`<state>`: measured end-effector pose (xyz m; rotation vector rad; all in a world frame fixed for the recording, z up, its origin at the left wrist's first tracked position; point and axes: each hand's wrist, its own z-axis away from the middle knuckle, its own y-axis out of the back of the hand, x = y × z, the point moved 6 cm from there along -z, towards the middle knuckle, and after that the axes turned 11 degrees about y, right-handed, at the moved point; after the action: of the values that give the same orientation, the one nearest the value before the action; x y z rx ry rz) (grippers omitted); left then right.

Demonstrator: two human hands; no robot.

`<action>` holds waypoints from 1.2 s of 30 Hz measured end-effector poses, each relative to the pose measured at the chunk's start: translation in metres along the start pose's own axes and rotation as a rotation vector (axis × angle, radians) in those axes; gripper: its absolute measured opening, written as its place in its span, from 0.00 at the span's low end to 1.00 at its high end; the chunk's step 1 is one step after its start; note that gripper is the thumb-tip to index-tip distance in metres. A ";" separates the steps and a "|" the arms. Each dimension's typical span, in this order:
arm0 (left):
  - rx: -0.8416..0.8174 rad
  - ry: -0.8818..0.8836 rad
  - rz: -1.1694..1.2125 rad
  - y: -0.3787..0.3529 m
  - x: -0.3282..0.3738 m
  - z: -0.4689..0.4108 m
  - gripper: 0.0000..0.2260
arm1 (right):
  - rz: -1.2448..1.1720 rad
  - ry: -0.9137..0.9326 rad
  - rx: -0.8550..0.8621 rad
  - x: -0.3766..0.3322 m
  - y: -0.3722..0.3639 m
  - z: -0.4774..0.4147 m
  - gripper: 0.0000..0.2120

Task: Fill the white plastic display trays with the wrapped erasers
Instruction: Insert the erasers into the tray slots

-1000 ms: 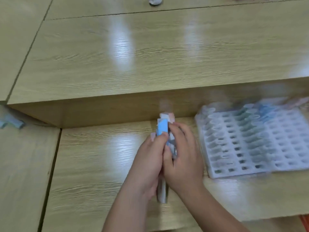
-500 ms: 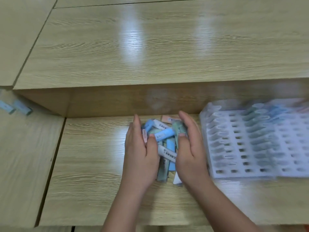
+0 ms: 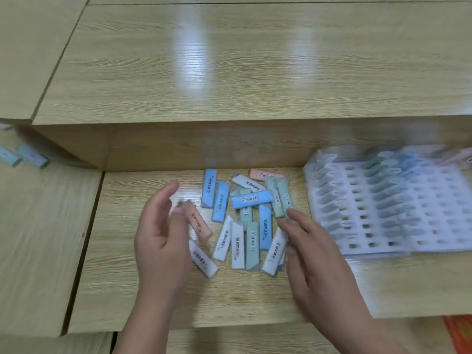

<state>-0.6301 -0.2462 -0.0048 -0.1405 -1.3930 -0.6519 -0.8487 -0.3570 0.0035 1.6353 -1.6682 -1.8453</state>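
A loose heap of wrapped erasers (image 3: 245,221) lies in the middle of the frame on the lower bench (image 3: 153,300), blue, green, white and pink ones crossing and overlapping, most lying lengthwise and one blue eraser (image 3: 251,199) lying across the top of the pile. The left hand (image 3: 161,238) is just left of the heap, released, fingers relaxed and palm turned toward the pile; a pink eraser (image 3: 200,223) lies right at its fingertips, though blur hides whether they touch, and a white eraser (image 3: 203,259) pokes out from beside its palm. The right hand (image 3: 315,254) comes in from the lower right with straight, spread fingers, also released, its fingertips (image 3: 286,218) at the near end of the green erasers on the heap's right edge, and its fingers partly cover another white eraser (image 3: 274,251). Right of the pile, close to the right hand, sits the white plastic display tray (image 3: 357,241), blurred, with some columns of slots already holding green and blue erasers and others bare. Behind everything a raised wooden ledge (image 3: 229,72) walls off the back of the bench. At the left edge of the frame two pale blue-green erasers (image 3: 26,155) lie well apart from the heap, and an orange patch (image 3: 459,333) shows in the lower right corner.
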 end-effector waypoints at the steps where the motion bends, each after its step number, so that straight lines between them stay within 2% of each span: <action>1: 0.031 0.010 -0.037 0.009 -0.002 0.001 0.14 | 0.055 0.027 0.009 -0.003 0.000 0.000 0.21; 3: 0.098 0.038 -0.195 0.027 -0.009 0.006 0.10 | 0.174 0.047 0.000 -0.009 -0.005 -0.005 0.19; 6: 0.071 0.039 -0.429 0.033 -0.014 0.024 0.10 | 0.305 -0.047 -0.148 -0.014 -0.018 -0.017 0.31; 9: -0.088 0.002 -0.593 0.011 -0.013 0.044 0.20 | 0.388 -0.108 -0.272 -0.019 -0.027 -0.027 0.38; 12: -0.053 0.017 -0.630 0.000 -0.015 0.053 0.26 | 0.348 -0.131 -0.309 -0.022 -0.032 -0.033 0.39; 16: 0.014 0.091 -0.659 0.000 -0.019 0.050 0.32 | 0.311 -0.171 -0.302 -0.021 -0.031 -0.036 0.36; 18: 0.011 0.128 -0.657 0.002 -0.019 0.046 0.34 | 0.311 -0.197 -0.285 -0.023 -0.029 -0.037 0.30; 20: -0.022 0.163 -0.645 0.003 -0.019 0.040 0.32 | 0.274 -0.237 -0.286 -0.023 -0.029 -0.037 0.21; 24: -0.104 0.202 -0.642 0.007 -0.019 0.024 0.21 | 0.193 -0.257 -0.233 -0.026 -0.026 -0.036 0.05; 26: -0.127 0.202 -0.630 0.008 -0.020 0.020 0.15 | 0.141 -0.260 -0.201 -0.028 -0.020 -0.029 0.05; 28: -0.130 0.200 -0.629 0.009 -0.021 0.018 0.12 | 0.062 -0.283 -0.173 -0.026 -0.008 -0.020 0.07; 31: -0.136 0.215 -0.675 0.009 -0.020 0.020 0.13 | -0.082 -0.345 -0.092 -0.012 0.021 -0.004 0.08; 35: -0.091 0.252 -0.826 0.019 -0.021 0.033 0.23 | -0.241 -0.396 0.040 0.013 0.065 0.011 0.10; 36: -0.093 0.246 -0.831 0.021 -0.020 0.035 0.22 | -0.264 -0.399 0.055 0.019 0.074 0.015 0.10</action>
<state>-0.6506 -0.2061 -0.0111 0.4602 -1.1520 -1.3688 -0.9054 -0.3886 0.0466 1.6587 -1.7239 -2.4078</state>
